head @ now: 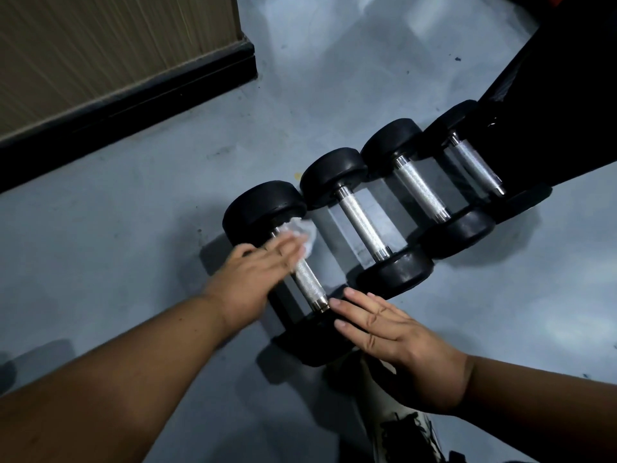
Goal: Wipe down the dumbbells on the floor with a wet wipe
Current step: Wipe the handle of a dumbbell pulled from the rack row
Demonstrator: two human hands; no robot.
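Observation:
Several black dumbbells with knurled steel handles lie side by side on the grey floor. On the nearest dumbbell (pixel 309 282), my left hand (pixel 253 275) presses a crumpled white wet wipe (pixel 302 233) flat against the upper part of the handle, fingers straight and blurred. My right hand (pixel 390 332) rests with straight fingers on that dumbbell's near black head. The second dumbbell (pixel 362 222) lies just to the right, untouched.
Two more dumbbells (pixel 422 187) (pixel 475 163) lie further right, the last partly under a dark bench or mat (pixel 551 111). A wood-panelled wall with black skirting (pixel 133 95) runs along the upper left. A shoe (pixel 407 429) shows at the bottom.

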